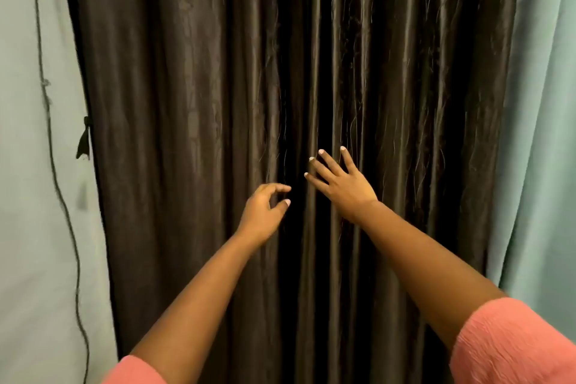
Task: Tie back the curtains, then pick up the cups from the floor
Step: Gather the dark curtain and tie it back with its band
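- The dark brown, glossy satin curtains hang shut in long vertical folds and fill the middle of the view from top to bottom, with a deep black fold running down the centre.
- The left hand reaches forward at the left of that central fold, just in front of the fabric; its thumb and forefinger are curled toward each other with a gap between them, and they grip nothing that can be seen.
- The right hand sits a little higher, just right of the central fold, fingers straight and spread, palm toward the curtain; whether the fingertips touch the cloth cannot be told.
- The two hands are near each other, one on each side of the dark fold.
- Both forearms are bare, with coral-pink textured sleeves at the bottom corners.
- Pale green wall flanks the curtains on both sides.
- A thin dark cord trails down the left wall, and a small dark tie-back loop hangs at the curtains' left edge.
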